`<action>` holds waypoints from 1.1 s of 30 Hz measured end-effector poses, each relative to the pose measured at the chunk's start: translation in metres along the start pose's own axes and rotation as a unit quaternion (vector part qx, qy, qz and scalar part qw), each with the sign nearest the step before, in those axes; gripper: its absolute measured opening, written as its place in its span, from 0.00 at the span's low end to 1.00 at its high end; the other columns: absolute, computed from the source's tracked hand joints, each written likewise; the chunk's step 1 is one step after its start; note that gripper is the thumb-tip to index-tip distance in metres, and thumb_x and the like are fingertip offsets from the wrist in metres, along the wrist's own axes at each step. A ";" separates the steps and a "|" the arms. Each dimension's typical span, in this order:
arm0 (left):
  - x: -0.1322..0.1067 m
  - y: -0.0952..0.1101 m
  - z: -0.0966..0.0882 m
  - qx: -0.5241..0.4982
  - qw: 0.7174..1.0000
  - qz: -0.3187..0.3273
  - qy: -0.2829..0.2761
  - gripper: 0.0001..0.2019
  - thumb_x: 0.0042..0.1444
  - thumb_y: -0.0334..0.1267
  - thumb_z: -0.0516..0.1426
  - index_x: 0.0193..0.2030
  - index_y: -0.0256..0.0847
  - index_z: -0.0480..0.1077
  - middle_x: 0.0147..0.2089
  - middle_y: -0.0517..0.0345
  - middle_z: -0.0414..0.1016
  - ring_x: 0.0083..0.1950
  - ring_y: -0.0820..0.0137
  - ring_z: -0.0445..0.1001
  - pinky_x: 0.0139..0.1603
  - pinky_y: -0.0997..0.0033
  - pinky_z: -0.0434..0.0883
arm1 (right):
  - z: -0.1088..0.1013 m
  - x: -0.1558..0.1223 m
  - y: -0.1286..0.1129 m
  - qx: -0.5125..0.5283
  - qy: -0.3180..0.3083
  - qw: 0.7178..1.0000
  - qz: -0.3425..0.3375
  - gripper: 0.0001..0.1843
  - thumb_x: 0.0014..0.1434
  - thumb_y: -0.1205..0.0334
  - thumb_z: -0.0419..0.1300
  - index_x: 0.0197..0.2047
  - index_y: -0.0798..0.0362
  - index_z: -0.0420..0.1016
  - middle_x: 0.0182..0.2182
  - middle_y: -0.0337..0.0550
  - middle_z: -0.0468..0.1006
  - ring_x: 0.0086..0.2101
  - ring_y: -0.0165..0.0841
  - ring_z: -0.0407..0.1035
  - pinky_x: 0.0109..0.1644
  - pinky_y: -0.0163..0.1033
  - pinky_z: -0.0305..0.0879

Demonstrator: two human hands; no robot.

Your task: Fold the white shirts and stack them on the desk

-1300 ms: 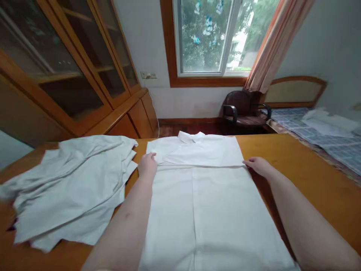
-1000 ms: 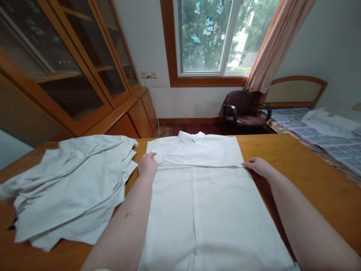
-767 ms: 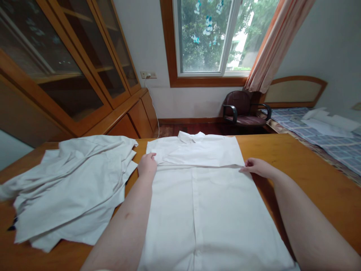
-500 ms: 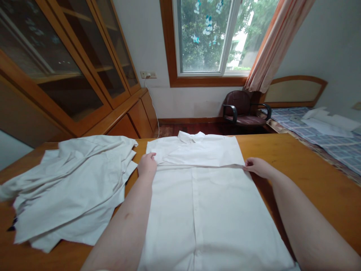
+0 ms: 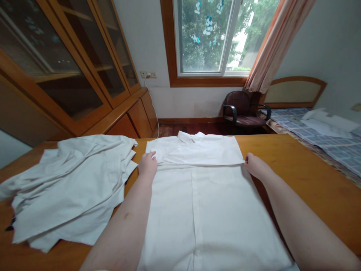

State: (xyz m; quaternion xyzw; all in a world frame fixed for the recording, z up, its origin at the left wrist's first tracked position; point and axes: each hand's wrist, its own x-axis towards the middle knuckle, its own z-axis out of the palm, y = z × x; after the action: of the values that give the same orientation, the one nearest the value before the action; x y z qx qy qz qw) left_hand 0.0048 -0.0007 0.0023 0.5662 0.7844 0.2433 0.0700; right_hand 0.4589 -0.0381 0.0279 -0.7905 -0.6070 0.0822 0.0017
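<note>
A white shirt point(image 5: 208, 210) lies flat on the wooden table point(image 5: 304, 177), collar at the far end, with a folded band of cloth point(image 5: 203, 152) across its upper part. My left hand point(image 5: 147, 165) rests at the shirt's left edge, fingers curled onto the corner of that folded band. My right hand point(image 5: 253, 165) is at the right edge, fingertips pinching the fold's right corner.
A rumpled pile of white garments point(image 5: 70, 184) lies on the table's left side. Beyond the table stand a dark armchair point(image 5: 242, 111), a glass-fronted wooden cabinet point(image 5: 73, 75) and a window point(image 5: 211, 37). A bed with white cloths point(image 5: 324, 126) is at the right.
My right hand has shifted slightly up and closed on the fold's right corner, and the fold edge there has lifted a little. The left hand has stayed put.
</note>
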 end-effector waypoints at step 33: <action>0.000 -0.001 0.001 0.022 1.000 0.005 -0.019 0.18 0.57 0.35 0.50 0.52 0.43 0.72 0.54 0.48 0.70 0.54 0.58 0.69 0.55 0.60 0.66 | 0.003 0.007 0.029 0.079 -0.045 0.995 -0.035 0.07 0.46 0.56 0.61 0.25 0.49 0.78 0.26 0.44 0.79 0.28 0.37 0.71 0.30 0.37 0.60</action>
State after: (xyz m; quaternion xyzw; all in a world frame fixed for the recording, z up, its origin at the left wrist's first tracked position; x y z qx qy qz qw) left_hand 0.0047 -0.0002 0.0008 0.5759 0.7854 0.2155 0.0715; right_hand 0.4880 -0.0397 0.0212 -0.7613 -0.6257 0.1655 0.0398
